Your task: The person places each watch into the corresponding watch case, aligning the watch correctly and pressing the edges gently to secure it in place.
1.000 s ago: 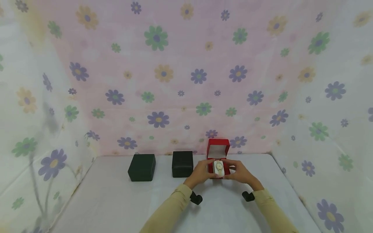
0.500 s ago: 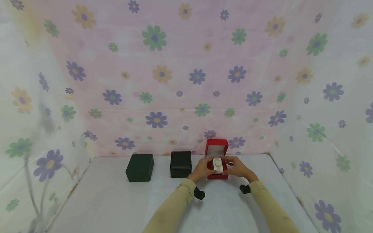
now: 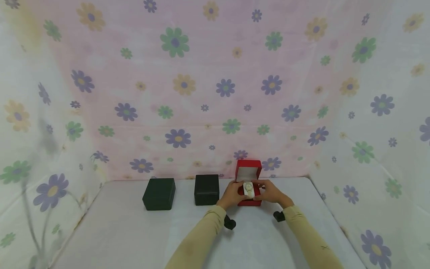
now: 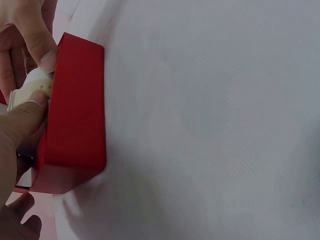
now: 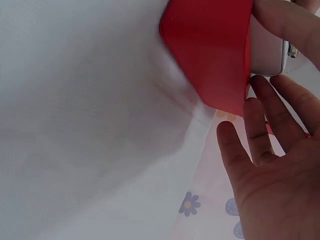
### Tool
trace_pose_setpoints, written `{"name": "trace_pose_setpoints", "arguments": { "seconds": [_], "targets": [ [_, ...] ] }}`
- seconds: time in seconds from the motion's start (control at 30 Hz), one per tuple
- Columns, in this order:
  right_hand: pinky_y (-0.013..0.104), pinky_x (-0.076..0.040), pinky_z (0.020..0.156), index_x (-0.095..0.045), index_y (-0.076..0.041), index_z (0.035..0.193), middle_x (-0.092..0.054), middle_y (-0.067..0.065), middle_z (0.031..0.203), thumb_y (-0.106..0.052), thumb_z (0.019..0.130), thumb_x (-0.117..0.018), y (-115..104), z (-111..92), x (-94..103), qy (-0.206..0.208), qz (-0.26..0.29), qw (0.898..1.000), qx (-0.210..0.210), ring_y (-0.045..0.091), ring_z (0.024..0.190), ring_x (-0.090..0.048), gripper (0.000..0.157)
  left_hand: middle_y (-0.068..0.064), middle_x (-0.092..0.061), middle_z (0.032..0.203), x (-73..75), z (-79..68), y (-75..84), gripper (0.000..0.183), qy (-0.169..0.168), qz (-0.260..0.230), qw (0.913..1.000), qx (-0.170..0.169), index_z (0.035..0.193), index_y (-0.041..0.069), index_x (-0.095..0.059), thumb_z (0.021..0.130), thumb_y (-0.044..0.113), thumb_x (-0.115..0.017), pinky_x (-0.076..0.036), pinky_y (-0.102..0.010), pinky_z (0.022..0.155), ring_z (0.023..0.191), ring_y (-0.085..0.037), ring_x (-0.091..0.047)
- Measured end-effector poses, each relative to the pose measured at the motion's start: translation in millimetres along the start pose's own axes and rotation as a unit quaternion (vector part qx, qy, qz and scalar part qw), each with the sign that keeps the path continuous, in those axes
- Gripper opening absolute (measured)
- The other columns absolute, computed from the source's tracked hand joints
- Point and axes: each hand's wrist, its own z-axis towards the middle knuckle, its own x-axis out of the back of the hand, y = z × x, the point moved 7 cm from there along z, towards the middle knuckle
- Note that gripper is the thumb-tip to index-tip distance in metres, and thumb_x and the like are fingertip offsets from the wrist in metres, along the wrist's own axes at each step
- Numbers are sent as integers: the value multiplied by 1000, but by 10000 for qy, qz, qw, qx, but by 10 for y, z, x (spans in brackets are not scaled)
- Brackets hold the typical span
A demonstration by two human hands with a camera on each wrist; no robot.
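A pale-strapped watch sits round a white cushion, low in the lower half of an open red watch box. The box's lid stands raised behind it. From the left side my left hand holds the cushion, its thumb on the strap in the left wrist view. My right hand holds the cushion's other side, thumb in front and index finger behind; its other fingers spread beside the box in the right wrist view. The cushion's underside is hidden inside the box.
A closed black box stands just left of the red one. Farther left is a closed dark green box. All rest on a white-covered table, with flowered cloth behind and at both sides.
Both hands have brought the watch and cushion down deeper into the red box, whose front wall shows more. The whole view has shifted slightly; the other boxes stay put.
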Motion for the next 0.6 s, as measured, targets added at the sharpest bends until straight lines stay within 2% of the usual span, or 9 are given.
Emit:
{"name": "trace_pose_setpoints", "arguments": {
  "seconds": [0.23,0.47,0.6],
  "targets": [
    [58,-51,102,-58,2,140,-64,16,127,-16,82,-86,40,21,-22,-38,-180,9998,-105,30,108,-56,66,-17,-59,143,9,4,48,62,-184,661,9976,-57,145,4,-54,92,26,-78,-41,-53,116,141,-40,-42],
    [48,-58,92,-55,2,141,-63,14,118,-15,85,-83,23,5,-39,-66,-90,9999,-88,29,105,-57,65,-13,-53,150,-48,-1,39,62,-492,1314,9901,-1,150,7,-47,98,31,-69,-18,-64,124,146,-37,-34],
    [37,-59,84,-55,2,141,-64,13,116,-13,86,-82,8,-3,-61,-68,-90,9999,18,27,101,-57,63,-10,-52,152,-89,-2,18,62,-482,1741,9835,133,152,9,-44,99,34,-66,-13,-67,123,148,-36,-31]
  ]
}}
